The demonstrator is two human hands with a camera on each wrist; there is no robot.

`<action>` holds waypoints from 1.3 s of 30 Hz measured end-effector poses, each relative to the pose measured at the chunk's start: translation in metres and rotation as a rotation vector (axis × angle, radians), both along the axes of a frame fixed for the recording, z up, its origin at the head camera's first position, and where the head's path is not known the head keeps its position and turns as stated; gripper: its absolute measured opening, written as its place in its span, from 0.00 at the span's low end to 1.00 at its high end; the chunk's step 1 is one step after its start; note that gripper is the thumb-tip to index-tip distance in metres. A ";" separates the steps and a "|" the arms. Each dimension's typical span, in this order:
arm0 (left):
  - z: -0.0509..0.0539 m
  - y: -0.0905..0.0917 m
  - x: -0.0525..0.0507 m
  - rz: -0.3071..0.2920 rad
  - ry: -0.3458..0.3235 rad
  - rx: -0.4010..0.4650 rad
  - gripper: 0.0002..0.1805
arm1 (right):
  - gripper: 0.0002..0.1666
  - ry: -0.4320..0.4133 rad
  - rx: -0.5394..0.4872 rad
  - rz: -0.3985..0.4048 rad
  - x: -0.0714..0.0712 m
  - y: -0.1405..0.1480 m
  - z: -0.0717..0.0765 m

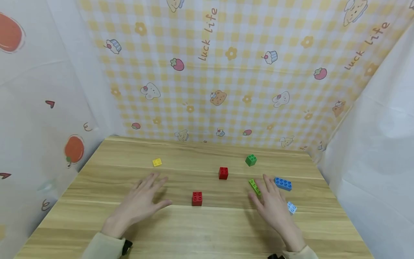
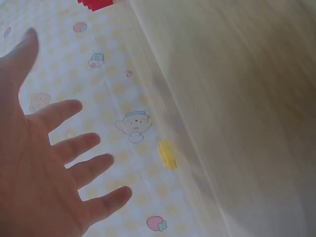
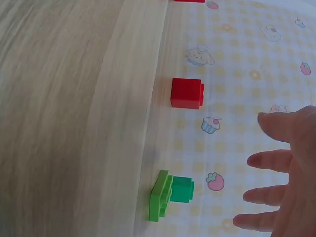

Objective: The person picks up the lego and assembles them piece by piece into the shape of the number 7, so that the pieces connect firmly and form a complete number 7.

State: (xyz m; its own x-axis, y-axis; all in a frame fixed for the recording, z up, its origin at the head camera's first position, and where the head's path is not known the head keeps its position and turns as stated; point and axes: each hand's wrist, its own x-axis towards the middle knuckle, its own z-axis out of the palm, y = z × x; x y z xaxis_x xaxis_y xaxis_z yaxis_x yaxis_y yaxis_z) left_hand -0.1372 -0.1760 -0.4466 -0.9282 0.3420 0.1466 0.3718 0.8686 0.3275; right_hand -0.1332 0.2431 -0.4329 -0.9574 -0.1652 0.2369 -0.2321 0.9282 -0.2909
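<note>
My left hand [image 1: 139, 202] hovers over the left part of the table, fingers spread and holding nothing. Beyond its fingertips lies a thin yellow brick [image 1: 157, 162]. To its right sits a red brick [image 1: 197, 198], with a second red brick [image 1: 223, 173] farther back. On the right side my right hand [image 1: 272, 205] is held above the table, fingers apart, nothing in it. A narrow lime-green brick [image 1: 254, 187] lies by its index finger and thumb. A long blue brick [image 1: 283, 183] and a light-blue brick [image 1: 291, 207], partly covered by the hand, are to its right.
A green brick [image 1: 251, 160] stands near the back right of the wooden table [image 1: 207, 230]. Behind the table hangs a yellow checked cloth [image 1: 200, 79]; white cloths close off the left and right sides.
</note>
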 end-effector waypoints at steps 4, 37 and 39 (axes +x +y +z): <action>0.001 0.005 -0.001 -0.022 0.039 -0.011 0.41 | 0.31 0.036 -0.013 0.024 -0.005 -0.004 -0.002; -0.007 0.074 -0.031 -0.224 -0.322 0.271 0.31 | 0.27 -0.255 -0.390 0.192 -0.079 -0.041 -0.026; -0.008 0.075 -0.032 -0.221 -0.332 0.289 0.30 | 0.27 -0.286 -0.441 0.167 -0.084 -0.043 -0.028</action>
